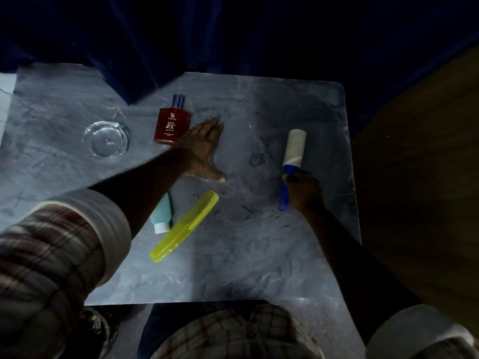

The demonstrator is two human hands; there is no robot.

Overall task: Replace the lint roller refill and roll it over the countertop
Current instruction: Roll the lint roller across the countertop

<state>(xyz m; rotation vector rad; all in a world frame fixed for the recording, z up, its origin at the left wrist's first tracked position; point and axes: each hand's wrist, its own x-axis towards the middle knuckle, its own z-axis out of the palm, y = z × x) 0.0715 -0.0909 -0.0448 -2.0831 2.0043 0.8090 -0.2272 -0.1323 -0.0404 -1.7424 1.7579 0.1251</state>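
Nearest the camera is one rolled plaid sleeve (59,250) on the left forearm. A second cuff shows at the lower right corner.

**Grip.** The right hand (304,190) is wrapped around the blue handle of the lint roller (294,149). The handle's loop end sticks out below the fist. The pale roll lies on the countertop (233,268), pointing away from the person.

**Other hand.** The left hand (202,149) lies left of the roller, palm down on the stone. Its fingers are straight and together, the thumb is spread, and it holds nothing.

**Edges and room.**
- The countertop's right edge runs near the roller's right side, with a dark wooden surface (414,177) beyond it.
- The far edge lies past the roll's tip, under a dark blue curtain (233,35).
- Bare stone extends from the roller to the left hand and from the roller to the near edge.

**Count.**
- One lint roller.
- One yellow comb (185,226), left of the roller and closer to the person.
- One teal tube (162,216), just beyond the comb and partly under the left forearm.
- One red perfume bottle (172,123), left of the roller and just beside the left hand.
- One clear glass dish (105,139), farthest left of the roller.
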